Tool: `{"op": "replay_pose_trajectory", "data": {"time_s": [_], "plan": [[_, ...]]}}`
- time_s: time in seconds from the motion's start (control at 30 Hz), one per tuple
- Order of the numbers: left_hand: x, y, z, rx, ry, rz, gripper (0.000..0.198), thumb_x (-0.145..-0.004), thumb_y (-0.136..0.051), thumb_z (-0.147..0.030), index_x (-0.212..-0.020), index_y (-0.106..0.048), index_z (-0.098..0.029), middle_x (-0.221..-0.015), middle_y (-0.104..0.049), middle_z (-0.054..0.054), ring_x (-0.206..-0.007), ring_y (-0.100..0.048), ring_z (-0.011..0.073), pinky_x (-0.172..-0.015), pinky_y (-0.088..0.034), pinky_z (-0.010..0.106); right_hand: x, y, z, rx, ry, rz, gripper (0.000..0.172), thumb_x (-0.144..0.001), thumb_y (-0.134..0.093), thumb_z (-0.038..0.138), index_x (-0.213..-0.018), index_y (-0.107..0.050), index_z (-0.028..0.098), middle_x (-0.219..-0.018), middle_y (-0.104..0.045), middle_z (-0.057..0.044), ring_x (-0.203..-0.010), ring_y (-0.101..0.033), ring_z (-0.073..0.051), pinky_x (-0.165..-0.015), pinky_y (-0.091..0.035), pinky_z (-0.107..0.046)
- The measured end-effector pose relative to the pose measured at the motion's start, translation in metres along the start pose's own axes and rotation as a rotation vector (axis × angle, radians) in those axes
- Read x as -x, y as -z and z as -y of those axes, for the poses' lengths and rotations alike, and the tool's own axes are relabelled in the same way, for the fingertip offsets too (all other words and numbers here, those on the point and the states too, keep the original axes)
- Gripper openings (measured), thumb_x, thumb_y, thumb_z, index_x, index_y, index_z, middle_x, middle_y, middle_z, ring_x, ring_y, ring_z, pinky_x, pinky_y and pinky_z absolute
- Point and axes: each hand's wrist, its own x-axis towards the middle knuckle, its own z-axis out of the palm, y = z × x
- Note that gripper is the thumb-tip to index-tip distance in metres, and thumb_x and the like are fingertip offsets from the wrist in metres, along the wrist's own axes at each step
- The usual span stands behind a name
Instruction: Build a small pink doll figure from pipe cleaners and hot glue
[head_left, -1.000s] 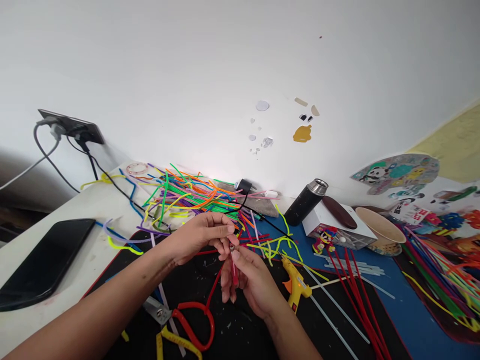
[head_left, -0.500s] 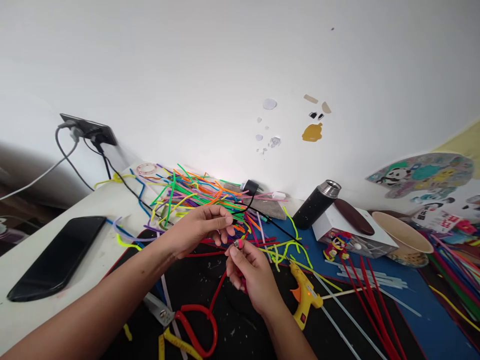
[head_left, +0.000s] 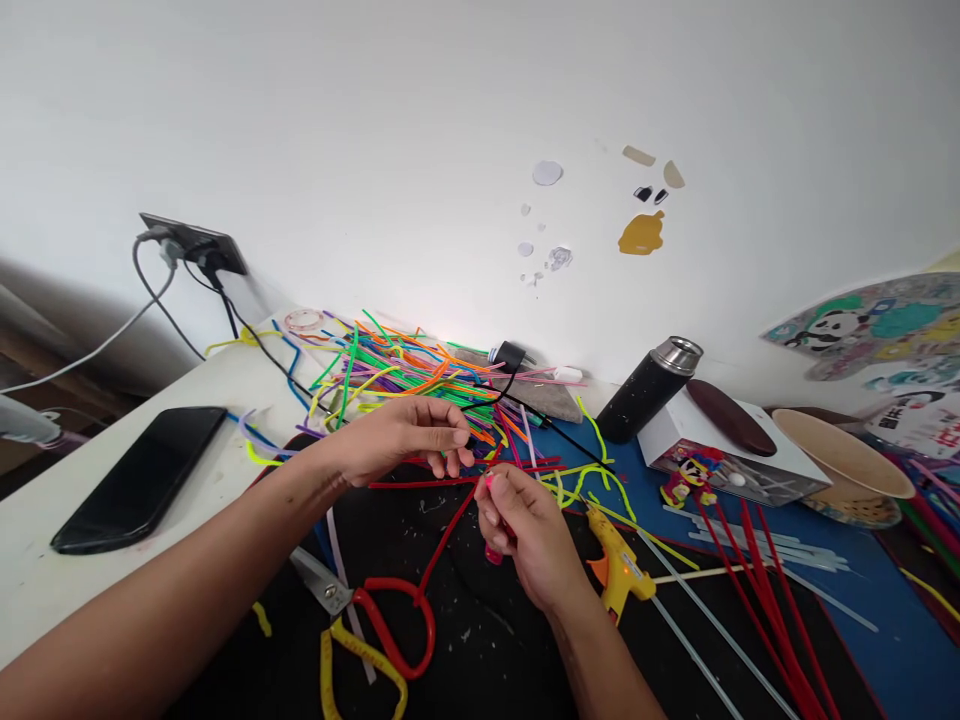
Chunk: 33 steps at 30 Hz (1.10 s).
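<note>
My left hand (head_left: 420,436) hovers over the work mat with its fingers loosely curled and apart, nothing visible in them. Just to its right, my right hand (head_left: 521,520) is closed around a small pink object (head_left: 493,553). Bits of pink show at the fingertips and below the fingers; most of it is hidden, so its kind is unclear. A red pipe cleaner (head_left: 442,540) runs from the scissors' handle up toward my right hand; whether it is held cannot be told. Scissors (head_left: 382,610) with red and yellow handles lie on the black mat (head_left: 480,650).
Loose pipe cleaners (head_left: 405,375) pile up at the back. A yellow glue gun (head_left: 619,565) lies right of my right hand. Farther right stand a black flask (head_left: 645,395), a small colourful figure (head_left: 690,477) and a white box (head_left: 675,425). A phone (head_left: 139,480) lies at left.
My right hand has shifted slightly right and turned, showing more pink beneath it. The metallic bit at its fingertips no longer shows. My left hand stays much the same, and the view has moved slightly.
</note>
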Motion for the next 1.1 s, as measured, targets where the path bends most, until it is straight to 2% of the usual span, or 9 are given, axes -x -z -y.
{"op": "replay_pose_trajectory", "data": {"time_s": [0.13, 0.3, 0.47, 0.57, 0.63, 0.77, 0.9, 1.1], "plan": [[0.0, 0.005, 0.002, -0.01, 0.002, 0.077, 0.029, -0.083, -0.089, -0.037, -0.088, -0.073, -0.014, -0.083, -0.081, 0.006, -0.068, -0.073, 0.0121, -0.066, -0.059, 0.019, 0.002, -0.004, -0.001, 0.002, -0.014, 0.058, 0.048, -0.092, -0.076, 0.062, -0.082, -0.054, 0.02, -0.067, -0.051, 0.008, -0.04, -0.037, -0.003, -0.04, -0.02, -0.019], [0.002, 0.014, 0.001, -0.026, 0.02, 0.197, 0.023, -0.086, -0.087, -0.034, -0.09, -0.075, -0.014, -0.09, -0.083, 0.008, -0.076, -0.077, 0.0153, -0.069, -0.062, 0.021, 0.003, -0.009, 0.0, 0.026, -0.022, 0.097, 0.046, -0.092, -0.077, 0.062, -0.088, -0.055, 0.021, -0.061, -0.046, 0.01, -0.043, -0.025, -0.003, -0.042, -0.016, -0.02], [0.003, 0.018, 0.001, -0.063, 0.046, 0.298, 0.023, -0.088, -0.085, -0.035, -0.092, -0.077, -0.014, -0.092, -0.083, 0.011, -0.078, -0.078, 0.018, -0.072, -0.064, 0.025, 0.008, -0.013, 0.001, 0.094, -0.026, 0.137, 0.053, -0.088, -0.076, 0.07, -0.087, -0.057, 0.021, -0.06, -0.04, 0.01, -0.048, -0.023, -0.006, -0.046, -0.017, -0.023], [0.004, 0.018, 0.001, -0.083, 0.055, 0.336, 0.023, -0.089, -0.084, -0.036, -0.09, -0.075, -0.015, -0.092, -0.083, 0.011, -0.078, -0.078, 0.0182, -0.071, -0.063, 0.025, 0.011, -0.014, 0.0, 0.224, 0.017, 0.158, 0.058, -0.088, -0.071, 0.076, -0.078, -0.06, 0.019, -0.061, -0.038, 0.008, -0.051, -0.026, -0.008, -0.048, -0.018, -0.026], [0.004, 0.018, 0.0, -0.089, 0.064, 0.352, 0.024, -0.088, -0.085, -0.038, -0.089, -0.075, -0.016, -0.091, -0.083, 0.011, -0.078, -0.078, 0.0184, -0.071, -0.064, 0.025, 0.012, -0.014, -0.001, 0.321, 0.045, 0.144, 0.06, -0.09, -0.067, 0.076, -0.07, -0.055, 0.02, -0.061, -0.038, 0.006, -0.053, -0.029, -0.009, -0.05, -0.02, -0.027], [0.004, 0.019, 0.001, -0.097, 0.077, 0.373, 0.025, -0.087, -0.086, -0.039, -0.088, -0.075, -0.016, -0.085, -0.083, 0.009, -0.074, -0.079, 0.0186, -0.071, -0.065, 0.025, 0.012, -0.017, -0.003, 0.489, 0.078, 0.049, 0.055, -0.098, -0.06, 0.064, -0.067, -0.043, 0.023, -0.061, -0.032, 0.007, -0.055, -0.028, -0.011, -0.051, -0.022, -0.028], [0.003, 0.02, 0.003, -0.106, 0.114, 0.385, 0.025, -0.087, -0.086, -0.039, -0.087, -0.076, -0.016, -0.08, -0.082, 0.008, -0.073, -0.079, 0.018, -0.071, -0.065, 0.024, 0.011, -0.024, -0.001, 0.643, 0.143, 0.015, 0.044, -0.099, -0.057, 0.048, -0.066, -0.042, 0.023, -0.061, -0.032, 0.007, -0.057, -0.027, -0.011, -0.051, -0.022, -0.028], [0.002, 0.02, 0.006, -0.099, 0.146, 0.385, 0.027, -0.084, -0.088, -0.042, -0.087, -0.077, -0.018, -0.084, -0.083, 0.008, -0.076, -0.08, 0.0198, -0.069, -0.065, 0.024, 0.012, -0.029, 0.003, 0.702, 0.145, -0.012, 0.041, -0.097, -0.055, 0.046, -0.065, -0.041, 0.023, -0.059, -0.033, 0.006, -0.056, -0.027, -0.011, -0.05, -0.022, -0.027]]}}
